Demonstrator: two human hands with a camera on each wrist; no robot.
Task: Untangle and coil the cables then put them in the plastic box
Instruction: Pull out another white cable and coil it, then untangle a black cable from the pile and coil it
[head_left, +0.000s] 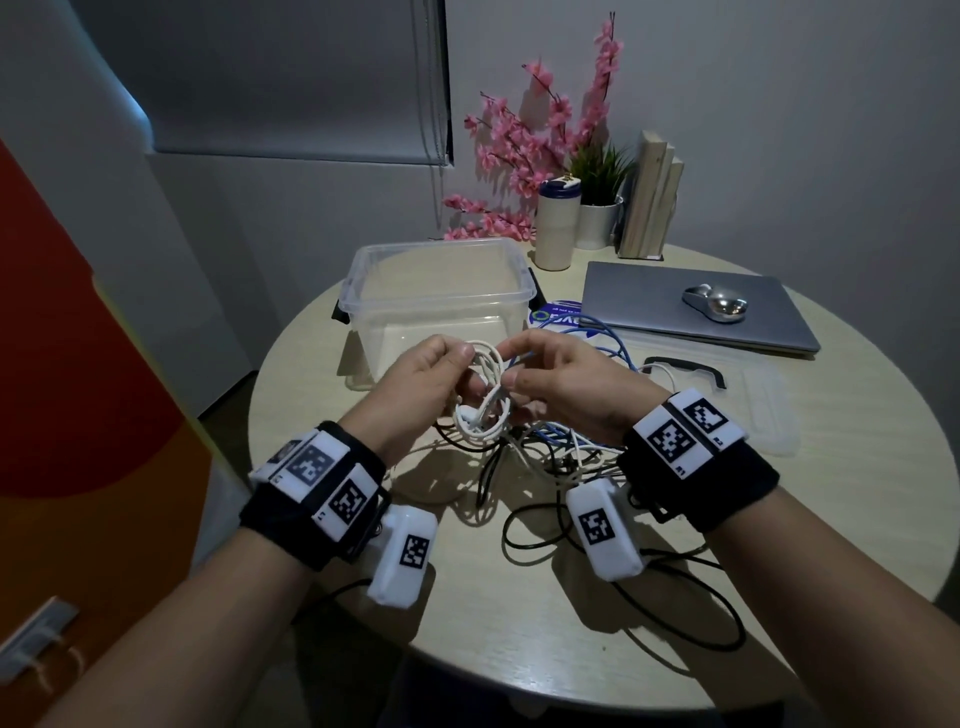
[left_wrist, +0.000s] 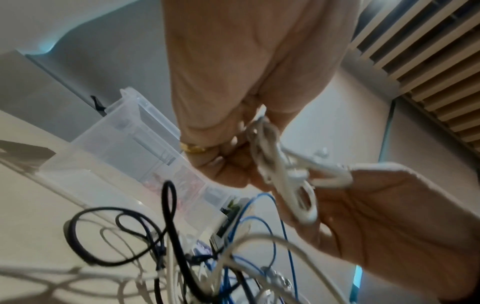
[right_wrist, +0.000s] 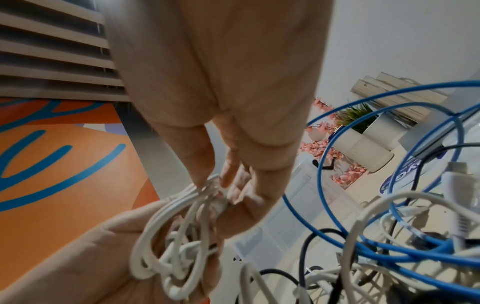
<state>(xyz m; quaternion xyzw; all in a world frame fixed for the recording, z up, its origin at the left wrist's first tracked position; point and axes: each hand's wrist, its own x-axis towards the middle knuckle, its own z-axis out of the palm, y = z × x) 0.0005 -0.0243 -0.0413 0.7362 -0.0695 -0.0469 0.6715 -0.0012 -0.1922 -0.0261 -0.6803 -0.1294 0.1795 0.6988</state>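
A small white cable (head_left: 485, 387) is held up above the worktop (head_left: 519, 613) by both hands. It is already wound into a little bundle of loops. The left hand (head_left: 421, 382) is curled round one side of the bundle. The fingers of the right hand (head_left: 563, 387) are pinched on the top of the loops, as is seen best in the right wrist view. It looks as if the last bit of this cable is being wound or tucked in, though that is only a guess.

The plastic box (head_left: 436, 296) is standing open just behind the hands. Nothing can be seen inside it, so no cable has been put away yet. Its clear lid (head_left: 727, 384) is lying flat on the worktop to the right, near a closed laptop (head_left: 691, 312).

Much is left to be done. A messy pile is spread on the worktop under and in front of the hands. A blue cable (head_left: 571, 436), black cables (head_left: 545, 530) and more white ones are all mixed up there. Loops of the blue cable are crossed over the others, as the right wrist view shows. Each of these must be pulled free, wound up and laid in the box. The task is judged to be near its start, with one cable almost ready.
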